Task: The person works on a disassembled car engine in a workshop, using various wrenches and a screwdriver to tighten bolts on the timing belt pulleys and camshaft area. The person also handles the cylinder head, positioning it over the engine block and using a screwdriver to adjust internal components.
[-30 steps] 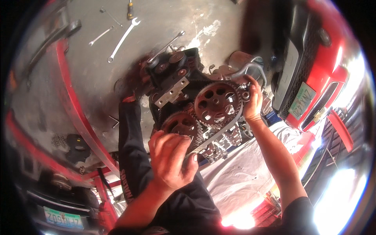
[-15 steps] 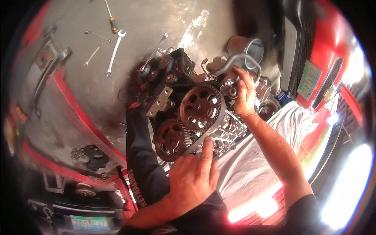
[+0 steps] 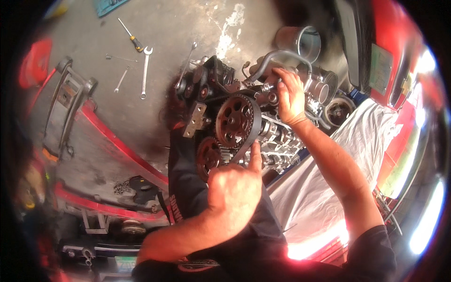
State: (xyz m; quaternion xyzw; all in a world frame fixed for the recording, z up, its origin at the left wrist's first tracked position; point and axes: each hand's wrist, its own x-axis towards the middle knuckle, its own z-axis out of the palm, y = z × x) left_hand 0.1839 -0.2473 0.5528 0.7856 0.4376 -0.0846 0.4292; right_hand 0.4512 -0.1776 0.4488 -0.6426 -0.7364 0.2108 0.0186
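An engine with its valve gear exposed lies in front of me. A toothed timing belt (image 3: 255, 123) runs around its upper camshaft pulley (image 3: 233, 121) and down toward the lower pulley (image 3: 208, 159). My left hand (image 3: 235, 188) points with the index finger stretched out and the other fingers curled, holding nothing. Its fingertip is at the outer face of the belt, beside the camshafts (image 3: 281, 141). My right hand (image 3: 292, 99) lies with extended fingers on the far right part of the engine, beside a curved grey hose (image 3: 277, 55). What its fingertips touch is partly hidden.
A large wrench (image 3: 145, 73), a smaller wrench (image 3: 122, 79) and a screwdriver (image 3: 136, 43) lie on the floor. A metal bucket (image 3: 284, 41) stands behind the engine. Red hoist legs (image 3: 120, 141) stretch along the left. White cloth (image 3: 324, 164) drapes a red car at right.
My left index finger has slid upward along the belt, closer to the upper pulley's edge. My right hand stays on the engine. The whole view has shifted slightly.
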